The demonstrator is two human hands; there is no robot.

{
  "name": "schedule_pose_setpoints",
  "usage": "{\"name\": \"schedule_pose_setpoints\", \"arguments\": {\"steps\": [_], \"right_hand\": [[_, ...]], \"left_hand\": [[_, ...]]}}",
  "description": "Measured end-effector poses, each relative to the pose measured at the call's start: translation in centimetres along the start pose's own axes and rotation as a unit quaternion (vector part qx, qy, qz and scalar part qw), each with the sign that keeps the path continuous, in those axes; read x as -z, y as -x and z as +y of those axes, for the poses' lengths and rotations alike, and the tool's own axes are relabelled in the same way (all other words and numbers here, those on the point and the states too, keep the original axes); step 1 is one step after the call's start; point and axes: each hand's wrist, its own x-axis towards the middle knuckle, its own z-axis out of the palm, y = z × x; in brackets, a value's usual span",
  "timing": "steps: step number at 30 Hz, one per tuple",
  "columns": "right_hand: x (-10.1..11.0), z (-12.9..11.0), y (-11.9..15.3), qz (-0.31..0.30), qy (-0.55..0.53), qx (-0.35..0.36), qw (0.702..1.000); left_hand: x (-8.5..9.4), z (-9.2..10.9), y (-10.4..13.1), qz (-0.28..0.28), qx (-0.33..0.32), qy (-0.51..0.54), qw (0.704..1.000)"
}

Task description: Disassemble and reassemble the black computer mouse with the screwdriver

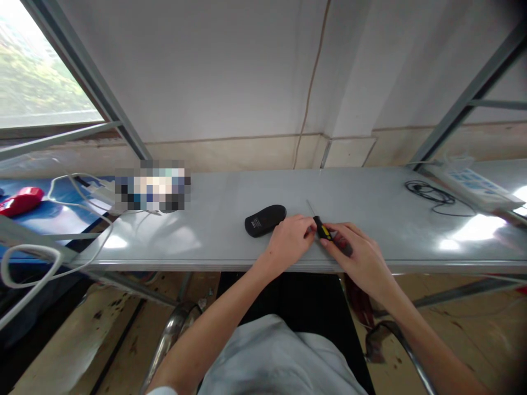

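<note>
The right hand (359, 248) is closed around the handle of the one screwdriver (322, 229) in view, while the left hand (291, 235), its fingers curled, has its fingertips at or just beside the same handle; whether they also grip it cannot be told. Two hands, then, and one tool between them, held above the near edge of the grey table (218, 244). The screwdriver has a dark handle with yellow markings and a thin, straight metal shaft that points away from the person and slightly left. One black handheld device (263, 221), oblong with rounded ends, lies on the table just left of the screwdriver and is partly covered by the left hand; small pale print shows at its left end. Farther right lie one loosely coiled black cable (428, 192) and, beyond it, one white-and-blue power strip (480, 184). At the far left, one red object (22, 201), too indistinct to name, rests on a blue surface (63, 214), with white cables (35, 284) looping nearby. Two chair armrests (167, 334) flank the person below the table.
</note>
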Motion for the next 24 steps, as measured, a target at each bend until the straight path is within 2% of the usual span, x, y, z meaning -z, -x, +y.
{"name": "schedule_pose_setpoints", "arguments": {"steps": [8, 12, 15, 17, 19, 21, 24], "right_hand": [[-0.2, 0.6, 0.0, 0.070, -0.046, -0.058, 0.995], [-0.1, 0.3, -0.1, 0.070, -0.053, -0.051, 0.995], [0.0, -0.8, -0.7, 0.076, -0.028, -0.031, 0.996], [-0.3, -2.1, -1.3, 0.080, -0.017, 0.001, 0.997], [-1.1, -3.4, -2.2, 0.068, -0.022, 0.047, 0.996], [-2.4, -4.7, -3.2, 0.038, -0.033, 0.090, 0.995], [-4.9, -6.2, -4.4, 0.011, -0.047, 0.117, 0.992]], "left_hand": [[0.8, -0.1, 1.5, 0.056, -0.039, 0.045, 0.997], [2.9, -0.5, 3.3, 0.136, -0.079, -0.010, 0.987], [5.3, -1.7, 4.1, 0.202, -0.076, -0.117, 0.969], [6.6, -2.8, 4.4, 0.191, -0.054, -0.211, 0.957], [7.3, -3.9, 4.7, 0.163, -0.018, -0.257, 0.952], [7.3, -5.0, 5.0, 0.125, 0.015, -0.256, 0.958], [6.9, -6.3, 5.5, 0.080, 0.027, -0.173, 0.981]]}}
